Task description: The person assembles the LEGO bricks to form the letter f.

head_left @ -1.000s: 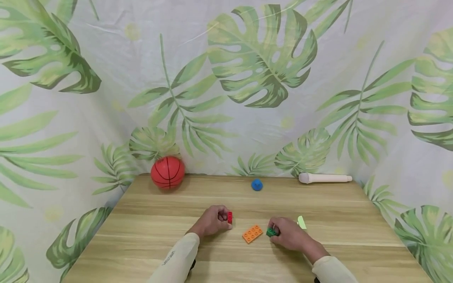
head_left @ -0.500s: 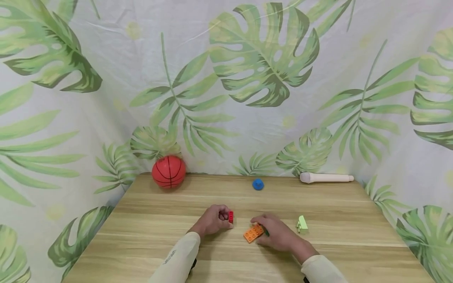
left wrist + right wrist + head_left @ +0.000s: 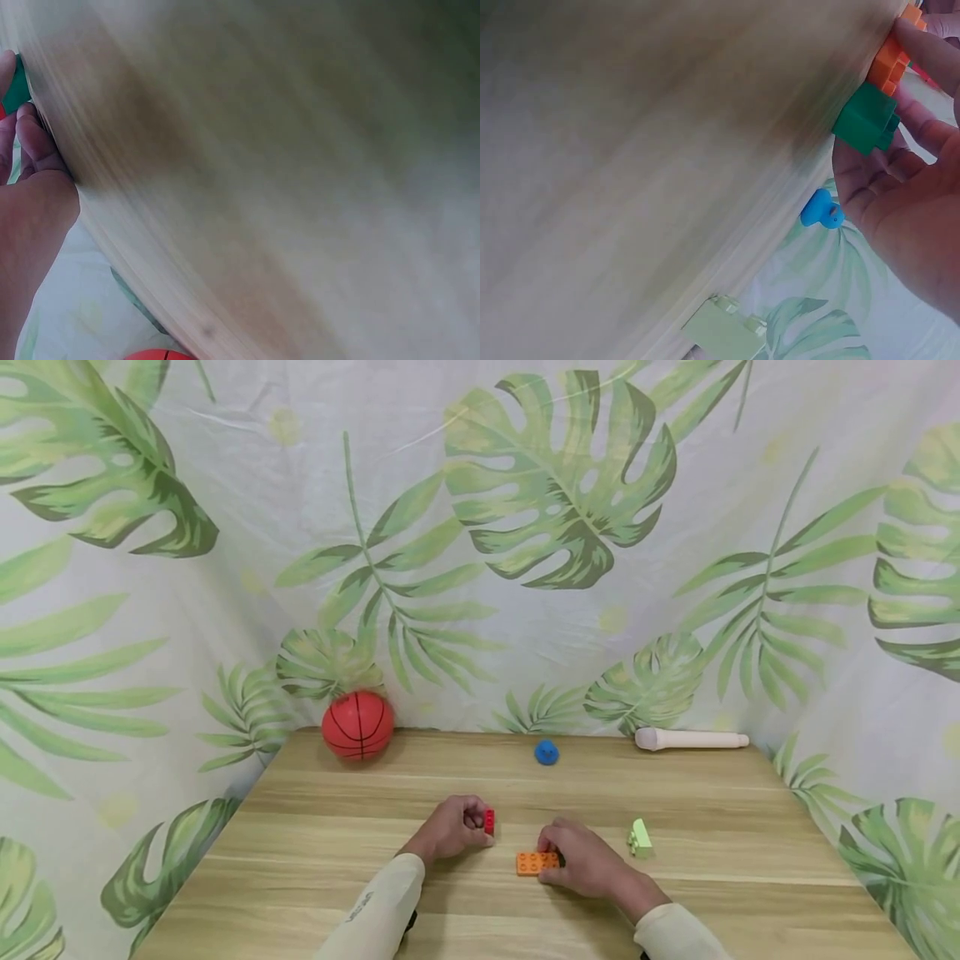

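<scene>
My left hand (image 3: 454,828) pinches a red toy brick (image 3: 489,822) with its studs up. In the left wrist view a green brick (image 3: 16,85) shows below the red one, between the fingertips. My right hand (image 3: 588,857) has thumb and fingers on opposite sides of a flat orange toy brick (image 3: 529,863), at its right end. Inside that hand sits a green toy brick (image 3: 866,118), close against the orange brick's end; the head view mostly hides it. Whether the fingers also grip this green brick is hard to tell.
A pale green toy brick (image 3: 640,839) lies right of my right hand. Toward the table's back edge are a red basketball (image 3: 357,725), a small blue toy (image 3: 547,752) and a white microphone (image 3: 692,739). A leaf-patterned cloth (image 3: 420,527) hangs behind the wooden table (image 3: 337,835).
My right hand has moved left with the green brick to the orange brick. The orange brick has turned from slanted to level. My left hand has stayed put with the red brick.
</scene>
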`<state>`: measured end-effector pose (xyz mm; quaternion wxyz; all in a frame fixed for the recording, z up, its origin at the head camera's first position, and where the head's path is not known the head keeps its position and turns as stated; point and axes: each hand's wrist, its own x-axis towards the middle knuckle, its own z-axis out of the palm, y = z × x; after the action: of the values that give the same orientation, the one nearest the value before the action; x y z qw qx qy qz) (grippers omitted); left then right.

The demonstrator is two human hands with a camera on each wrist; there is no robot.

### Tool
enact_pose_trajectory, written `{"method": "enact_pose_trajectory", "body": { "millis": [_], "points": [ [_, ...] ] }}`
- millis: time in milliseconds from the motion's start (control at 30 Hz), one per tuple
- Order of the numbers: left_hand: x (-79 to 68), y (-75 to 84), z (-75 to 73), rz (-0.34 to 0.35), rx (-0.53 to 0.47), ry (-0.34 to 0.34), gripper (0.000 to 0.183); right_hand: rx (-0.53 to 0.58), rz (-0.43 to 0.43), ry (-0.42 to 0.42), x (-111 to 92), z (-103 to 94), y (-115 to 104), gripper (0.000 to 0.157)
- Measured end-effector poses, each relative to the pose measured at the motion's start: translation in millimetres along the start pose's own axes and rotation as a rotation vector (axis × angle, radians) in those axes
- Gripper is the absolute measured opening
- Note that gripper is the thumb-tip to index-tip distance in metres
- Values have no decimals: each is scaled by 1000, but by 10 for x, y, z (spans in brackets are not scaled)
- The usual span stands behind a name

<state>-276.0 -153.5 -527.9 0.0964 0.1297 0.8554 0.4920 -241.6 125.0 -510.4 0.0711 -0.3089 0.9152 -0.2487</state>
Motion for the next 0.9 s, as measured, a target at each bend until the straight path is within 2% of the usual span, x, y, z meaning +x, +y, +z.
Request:
{"method": "enact_pose_trajectory", "body": {
  "millis": [500, 767, 900],
  "points": [
    [-10, -1, 2, 11, -13, 3, 27, -24, -12, -16, 6, 28, -16, 24],
    [6, -14, 13, 5, -10, -2, 27, -6, 0, 25, 123, 38, -69, 26],
    [7, -18, 9, 20, -7, -1, 27, 11, -22, 81, 244, 17, -132, 28]
  ]
}}
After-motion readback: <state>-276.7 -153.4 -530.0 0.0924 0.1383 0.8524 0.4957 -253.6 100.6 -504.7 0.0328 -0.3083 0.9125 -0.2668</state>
